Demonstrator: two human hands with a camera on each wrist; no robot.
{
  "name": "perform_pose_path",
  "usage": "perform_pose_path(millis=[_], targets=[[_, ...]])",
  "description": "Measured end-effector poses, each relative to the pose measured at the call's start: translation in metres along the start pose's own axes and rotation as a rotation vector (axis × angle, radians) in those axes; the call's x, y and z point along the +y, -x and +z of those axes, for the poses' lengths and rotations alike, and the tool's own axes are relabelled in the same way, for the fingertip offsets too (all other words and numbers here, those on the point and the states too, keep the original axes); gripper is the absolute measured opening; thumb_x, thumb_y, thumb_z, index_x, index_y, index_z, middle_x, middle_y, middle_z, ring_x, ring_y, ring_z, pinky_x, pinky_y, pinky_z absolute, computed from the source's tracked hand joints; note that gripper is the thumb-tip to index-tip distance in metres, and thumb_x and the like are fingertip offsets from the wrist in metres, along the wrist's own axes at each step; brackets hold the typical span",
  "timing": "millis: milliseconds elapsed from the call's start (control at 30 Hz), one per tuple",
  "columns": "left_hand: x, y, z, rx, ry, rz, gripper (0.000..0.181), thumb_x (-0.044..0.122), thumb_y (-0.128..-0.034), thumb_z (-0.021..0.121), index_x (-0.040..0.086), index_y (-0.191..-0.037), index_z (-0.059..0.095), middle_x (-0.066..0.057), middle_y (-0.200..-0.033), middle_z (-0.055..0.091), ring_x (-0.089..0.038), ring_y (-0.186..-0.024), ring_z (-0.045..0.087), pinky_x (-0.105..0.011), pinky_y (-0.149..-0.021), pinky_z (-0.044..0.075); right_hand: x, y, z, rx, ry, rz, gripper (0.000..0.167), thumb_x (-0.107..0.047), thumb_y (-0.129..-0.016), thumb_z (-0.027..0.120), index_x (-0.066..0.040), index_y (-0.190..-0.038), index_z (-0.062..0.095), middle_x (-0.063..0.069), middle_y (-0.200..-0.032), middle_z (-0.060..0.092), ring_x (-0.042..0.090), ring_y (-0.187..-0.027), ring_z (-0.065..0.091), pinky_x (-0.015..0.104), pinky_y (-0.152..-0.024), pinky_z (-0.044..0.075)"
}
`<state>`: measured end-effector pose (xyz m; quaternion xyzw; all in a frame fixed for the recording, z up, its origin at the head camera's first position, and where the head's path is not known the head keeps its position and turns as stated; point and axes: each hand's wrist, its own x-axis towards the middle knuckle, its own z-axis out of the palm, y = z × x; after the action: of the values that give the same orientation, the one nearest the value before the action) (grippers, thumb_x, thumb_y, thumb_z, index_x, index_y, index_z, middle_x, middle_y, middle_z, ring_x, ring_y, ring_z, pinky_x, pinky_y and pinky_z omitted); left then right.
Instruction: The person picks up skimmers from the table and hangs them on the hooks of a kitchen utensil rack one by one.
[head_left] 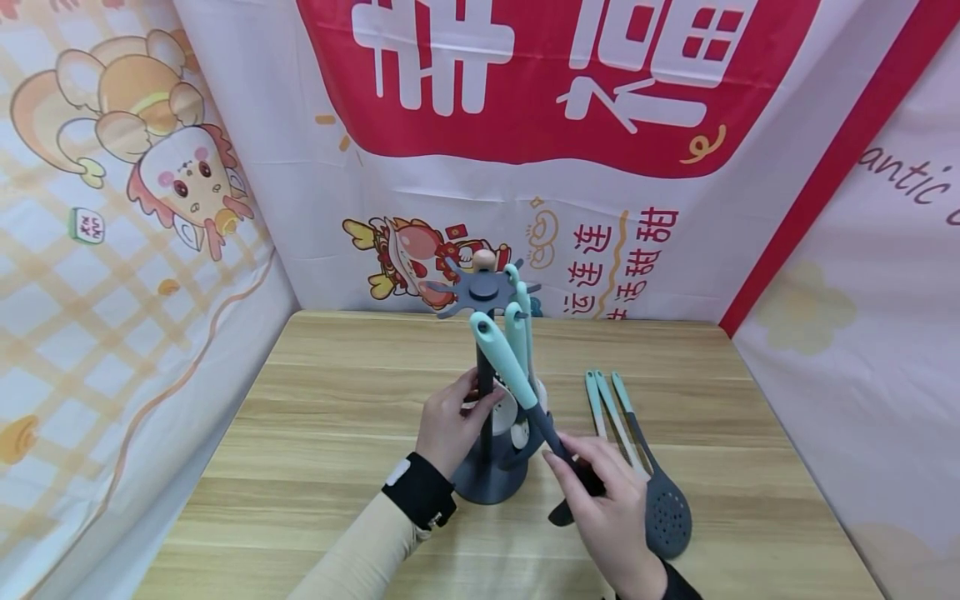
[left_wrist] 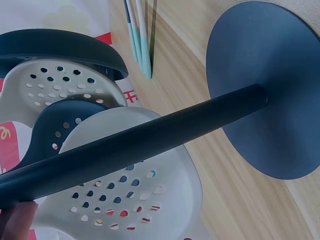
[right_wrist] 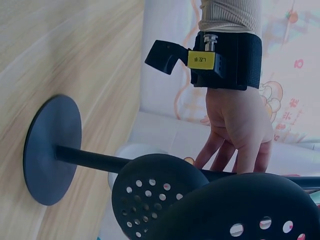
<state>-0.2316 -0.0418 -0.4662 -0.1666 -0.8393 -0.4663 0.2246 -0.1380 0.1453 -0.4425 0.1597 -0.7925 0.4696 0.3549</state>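
Nearest, the grip of the right hand (head_left: 611, 510) is clamped on the dark shaft of a utensil (head_left: 533, 407), likely held that low to leave its holed mint handle free near the stand's hook crown (head_left: 482, 292); the fingers mask its head and partly cover the loose utensils (head_left: 666, 515) on the desk (head_left: 337, 417). Beyond, the left hand (head_left: 452, 425) grips the stand's pole (head_left: 487, 440), probably steadying it, while the hung utensils (head_left: 516, 330) overlap too much to count.
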Motion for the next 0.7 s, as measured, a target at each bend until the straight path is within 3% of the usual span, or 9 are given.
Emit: perform_pose_path(millis=[233, 467, 700], targets=[[-0.002, 0.0, 0.001, 0.007, 0.012, 0.02, 0.029, 0.026, -0.0905, 0.072, 0.01, -0.114, 0.067, -0.007, -0.1, 0.076, -0.019, -0.086, 0.075, -0.023, -0.069, 0.061, -0.003, 0.002, 0.001, -0.034, -0.007, 0.068, 0.028, 0.006, -0.078, 0.079, -0.007, -0.102, 0.074, 0.002, -0.085, 0.071, 0.005, -0.073, 0.06, 0.012, -0.066, 0.052], [-0.003, 0.001, 0.001, 0.007, 0.019, 0.01, 0.03, 0.026, -0.0912, 0.071, 0.01, -0.116, 0.067, -0.007, -0.1, 0.076, -0.019, -0.087, 0.075, -0.023, -0.069, 0.061, -0.005, 0.006, 0.006, 0.003, 0.002, 0.053, 0.035, 0.007, -0.074, 0.081, -0.011, -0.103, 0.074, 0.0, -0.085, 0.072, 0.006, -0.068, 0.059, 0.014, -0.06, 0.051], [-0.005, 0.001, 0.002, 0.019, 0.02, 0.034, 0.032, 0.024, -0.0919, 0.071, 0.008, -0.119, 0.067, -0.008, -0.101, 0.076, -0.02, -0.086, 0.075, -0.024, -0.068, 0.061, -0.008, 0.01, 0.013, -0.005, -0.061, 0.122, 0.034, 0.006, -0.074, 0.082, -0.012, -0.102, 0.074, 0.003, -0.083, 0.071, 0.005, -0.065, 0.057, 0.016, -0.057, 0.051]])
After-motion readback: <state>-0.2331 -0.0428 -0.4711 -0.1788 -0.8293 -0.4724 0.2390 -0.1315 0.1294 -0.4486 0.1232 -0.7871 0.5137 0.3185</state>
